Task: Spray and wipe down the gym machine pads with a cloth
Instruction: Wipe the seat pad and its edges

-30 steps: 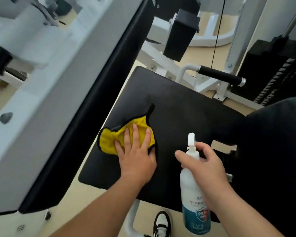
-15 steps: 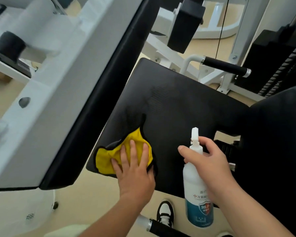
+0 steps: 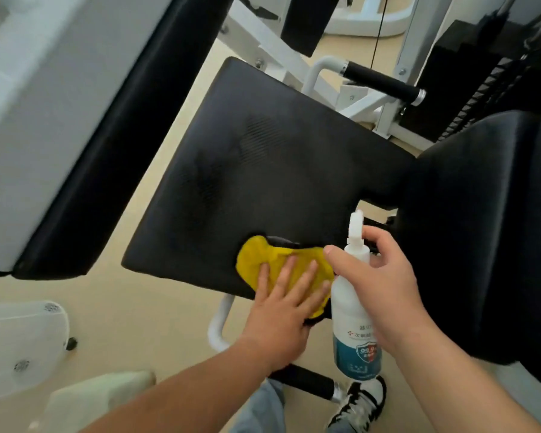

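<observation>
A black seat pad (image 3: 272,170) fills the middle of the head view, with damp streaks on its surface. My left hand (image 3: 281,310) presses flat, fingers straight, on a yellow cloth (image 3: 263,260) at the pad's near edge. My right hand (image 3: 384,285) grips a white spray bottle (image 3: 353,310) with a blue label, held upright just right of the cloth, nozzle pointing up. A black back pad (image 3: 481,229) rises at the right.
A long black-edged white machine arm (image 3: 85,129) slants across the left. White frame tubes and a black handle grip (image 3: 381,81) lie beyond the seat. A weight stack (image 3: 481,73) stands at the far right. My shoe (image 3: 359,404) and another handle sit below on the beige floor.
My left hand has slid the cloth toward me and to the right along the pad's near edge, up against the bottle. The right hand keeps holding the bottle in about the same place.
</observation>
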{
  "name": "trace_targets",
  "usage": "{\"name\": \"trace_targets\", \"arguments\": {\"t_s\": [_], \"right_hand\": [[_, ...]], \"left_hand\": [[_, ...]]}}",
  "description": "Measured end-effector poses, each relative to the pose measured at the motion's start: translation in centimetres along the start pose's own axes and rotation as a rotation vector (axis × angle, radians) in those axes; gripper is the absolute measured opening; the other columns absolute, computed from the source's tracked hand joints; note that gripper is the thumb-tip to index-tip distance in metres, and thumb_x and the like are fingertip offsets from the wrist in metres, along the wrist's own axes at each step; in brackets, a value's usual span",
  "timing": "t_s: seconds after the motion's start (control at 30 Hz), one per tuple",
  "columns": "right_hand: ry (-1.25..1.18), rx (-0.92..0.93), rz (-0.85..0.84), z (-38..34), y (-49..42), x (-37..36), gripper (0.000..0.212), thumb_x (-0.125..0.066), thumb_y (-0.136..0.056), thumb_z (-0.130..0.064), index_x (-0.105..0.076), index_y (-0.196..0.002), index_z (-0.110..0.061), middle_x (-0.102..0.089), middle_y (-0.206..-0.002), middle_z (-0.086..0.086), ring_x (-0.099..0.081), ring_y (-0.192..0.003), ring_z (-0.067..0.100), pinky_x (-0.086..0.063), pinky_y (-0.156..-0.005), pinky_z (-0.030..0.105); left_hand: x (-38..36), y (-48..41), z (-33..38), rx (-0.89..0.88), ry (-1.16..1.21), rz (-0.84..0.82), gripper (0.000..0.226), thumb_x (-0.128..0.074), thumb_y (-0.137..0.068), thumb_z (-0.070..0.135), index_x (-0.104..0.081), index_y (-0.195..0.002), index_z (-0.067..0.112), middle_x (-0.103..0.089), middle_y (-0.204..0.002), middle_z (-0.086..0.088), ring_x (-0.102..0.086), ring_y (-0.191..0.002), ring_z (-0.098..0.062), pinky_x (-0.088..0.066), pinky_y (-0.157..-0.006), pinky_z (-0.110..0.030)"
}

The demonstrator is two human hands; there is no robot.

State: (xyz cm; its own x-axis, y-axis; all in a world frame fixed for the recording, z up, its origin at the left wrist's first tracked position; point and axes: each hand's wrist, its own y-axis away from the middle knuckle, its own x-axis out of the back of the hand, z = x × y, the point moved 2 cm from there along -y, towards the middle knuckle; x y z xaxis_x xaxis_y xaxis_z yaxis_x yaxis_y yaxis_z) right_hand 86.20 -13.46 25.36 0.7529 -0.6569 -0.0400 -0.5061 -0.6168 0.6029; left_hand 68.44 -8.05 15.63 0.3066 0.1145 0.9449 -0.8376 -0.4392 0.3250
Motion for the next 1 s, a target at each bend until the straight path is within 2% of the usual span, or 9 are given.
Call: {"name": "trace_targets", "arguments": {"t_s": [0.1, 0.27, 0.37, 0.47, 0.53, 0.6, 0.67, 0.87, 1.0], "right_hand": [[-0.026, -0.027, 0.024, 1.4, 0.9, 0.7, 0.037, -0.089, -0.087, -0.027, -0.068, -0.116, -0.04, -0.079, -0.078, -0.005, -0.073, -0.074, 0.014, -0.059, -0.068, 0.037], [-0.006, -0.03, 0.032, 2.9, 2.4, 0.8, 0.035, -0.089, -0.086, -0.03, -0.07, -0.113, -0.043, -0.081, -0.085, 0.003, -0.073, -0.074, 0.017, -0.059, -0.073, 0.04], [-0.031, -0.036, 0.052, 3.0, 2.5, 1.0, 0.037, -0.087, -0.089, -0.026, -0.069, -0.117, -0.042, -0.082, -0.088, 0.002, -0.08, -0.081, 0.02, -0.064, -0.074, 0.041], [-0.035, -0.012, 0.096, 2.8, 2.5, 1.1, 0.035, -0.087, -0.088, -0.025, -0.07, -0.113, -0.043, -0.083, -0.09, 0.0, -0.081, -0.086, 0.02, -0.066, -0.083, 0.049], [-0.025, -0.005, 0.092, 2.5, 2.5, 0.9, 0.035, -0.087, -0.089, -0.026, -0.069, -0.113, -0.044, -0.082, -0.087, -0.002, -0.08, -0.082, 0.014, -0.064, -0.08, 0.044], [-0.034, -0.01, 0.081, 2.2, 2.4, 0.8, 0.037, -0.087, -0.089, -0.026, -0.067, -0.111, -0.047, -0.081, -0.084, -0.006, -0.078, -0.074, 0.009, -0.061, -0.074, 0.037], [-0.047, -0.017, 0.084, 1.8, 2.1, 0.3, 0.037, -0.087, -0.089, -0.026, -0.065, -0.11, -0.047, -0.08, -0.083, -0.006, -0.074, -0.068, 0.008, -0.061, -0.072, 0.036], [-0.062, -0.063, 0.064, 1.5, 0.7, -1.5, 0.035, -0.089, -0.087, -0.033, -0.068, -0.112, -0.045, -0.08, -0.09, 0.004, -0.076, -0.087, 0.026, -0.064, -0.085, 0.049], [-0.036, -0.11, -0.024, 1.8, -0.3, -2.9, 0.034, -0.089, -0.087, -0.036, -0.068, -0.112, -0.047, -0.08, -0.099, 0.009, -0.077, -0.095, 0.028, -0.063, -0.089, 0.05]], "left_hand": [[1.6, -3.1, -0.8, -0.27, -0.077, -0.059, 0.076, -0.046, -0.099, 0.052, -0.011, -0.165, 0.037, 0.001, -0.174, 0.004, 0.014, -0.159, -0.029, 0.01, -0.124, -0.063], [4.5, -10.2, -2.8, 0.319, -0.141, 0.017, 0.077, -0.03, -0.101, 0.059, 0.008, -0.164, 0.036, 0.022, -0.172, -0.004, 0.023, -0.156, -0.038, 0.008, -0.118, -0.071], [4.0, -10.1, 1.9, 0.138, -0.14, -0.079, 0.086, -0.036, -0.1, 0.061, 0.016, -0.163, 0.033, 0.033, -0.168, -0.007, 0.035, -0.149, -0.045, 0.012, -0.115, -0.074], [-0.1, -6.4, 4.5, 0.227, -0.017, -0.046, 0.071, -0.012, -0.108, 0.057, 0.023, -0.159, 0.023, 0.031, -0.164, -0.025, 0.038, -0.147, -0.046, 0.028, -0.12, -0.031], [-1.7, -3.7, 5.2, -0.012, -0.007, -0.1, 0.074, -0.02, -0.108, 0.055, 0.008, -0.164, 0.016, 0.008, -0.17, -0.027, 0.023, -0.154, -0.044, 0.026, -0.12, -0.024], [-1.2, -2.3, 4.8, -0.383, -0.284, -0.052, 0.072, -0.051, -0.099, 0.05, -0.026, -0.163, 0.028, -0.024, -0.17, -0.006, 0.006, -0.159, -0.036, 0.023, -0.123, -0.051], [0.0, -0.9, 2.1, -0.585, -0.199, -0.093, 0.065, -0.059, -0.093, 0.039, -0.043, -0.155, 0.035, -0.029, -0.169, 0.005, 0.002, -0.16, -0.03, 0.019, -0.123, -0.058], [3.6, -0.4, -10.1, -0.019, -0.121, 0.137, 0.083, -0.065, -0.086, 0.043, -0.033, -0.162, 0.032, -0.024, -0.171, 0.0, -0.019, -0.159, -0.025, -0.015, -0.126, -0.056], [5.5, -1.0, -14.4, 0.555, -0.011, 0.229, 0.073, -0.039, -0.096, 0.045, -0.021, -0.165, 0.029, -0.011, -0.174, -0.006, -0.008, -0.16, -0.029, -0.01, -0.128, -0.056]]}}
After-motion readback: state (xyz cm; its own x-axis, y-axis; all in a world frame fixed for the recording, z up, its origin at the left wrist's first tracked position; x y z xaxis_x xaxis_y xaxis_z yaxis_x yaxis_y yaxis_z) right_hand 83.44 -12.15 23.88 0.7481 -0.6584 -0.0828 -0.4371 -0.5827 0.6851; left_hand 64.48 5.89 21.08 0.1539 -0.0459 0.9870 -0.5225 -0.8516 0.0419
